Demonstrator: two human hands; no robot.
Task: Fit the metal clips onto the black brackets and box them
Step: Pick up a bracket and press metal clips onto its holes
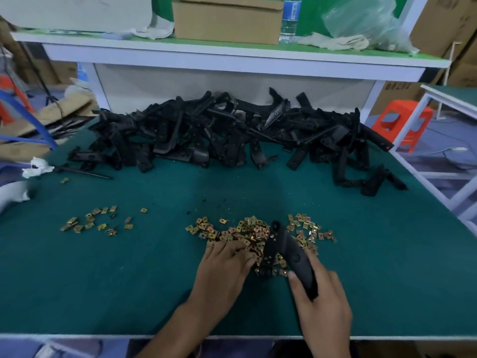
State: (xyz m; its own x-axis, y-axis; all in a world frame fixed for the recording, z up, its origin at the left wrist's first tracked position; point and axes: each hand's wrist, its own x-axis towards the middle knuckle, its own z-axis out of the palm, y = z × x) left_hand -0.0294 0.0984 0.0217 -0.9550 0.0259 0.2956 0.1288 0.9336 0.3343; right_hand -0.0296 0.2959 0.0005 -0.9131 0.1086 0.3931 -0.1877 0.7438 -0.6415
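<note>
Closest to the camera, both hands are out over the green table (124,285). The right hand (321,303) is wrapped around the lower end of a black bracket (286,245), thumb on its left side, and the bracket's top end pokes up and away over the clips (247,232). A second, shorter leg of the bracket hangs down to the left, right on top of the clips. The left hand (225,266) lies palm down on the near edge of the same heap with its fingers pushed in among the clips. The fingertips are buried and a bit blurry, so I honestly can't tell if it's pinching one or just resting there. The clips are small, gold-coloured squares, mostly in one loose heap right in front of the hands. A thinner scatter (95,220) of them sits well off to the left, with one stray (64,180) further back. Near that stray there's a white rag (36,167) at the left edge and a thin black rod (85,172) lying flat beside it. Behind all that, a big bracket pile (219,135) stretches across the back of the table, all jumbled up, some of it spilling toward the right edge. Above the pile is a white shelf (232,60) with a cardboard box (227,21), a water bottle (290,19) just right of it, some crumpled cloth (333,42) and a clear plastic bag (366,24). An orange stool (402,122) stands on the floor off to the right.
</note>
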